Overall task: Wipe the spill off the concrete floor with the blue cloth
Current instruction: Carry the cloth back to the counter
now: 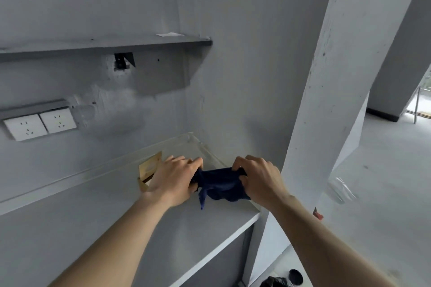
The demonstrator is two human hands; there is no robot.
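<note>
The dark blue cloth (220, 185) is bunched up just above the grey counter (93, 228), near its right end. My left hand (173, 177) grips the cloth's left end and my right hand (258, 177) grips its right end, so the fabric is stretched between them. A loose corner hangs down toward the counter. The concrete floor (377, 193) lies off to the right, beyond the pillar. A faint wet-looking glare shows on the floor near the pillar; I cannot tell whether it is the spill.
A clear acrylic tray (193, 140) and a tan packet (149, 170) sit on the counter behind my left hand. A wall shelf (105, 45) hangs overhead and two sockets (39, 126) sit at the left. A concrete pillar (331, 91) stands right of the counter. Dark objects (282, 279) lie on the floor below.
</note>
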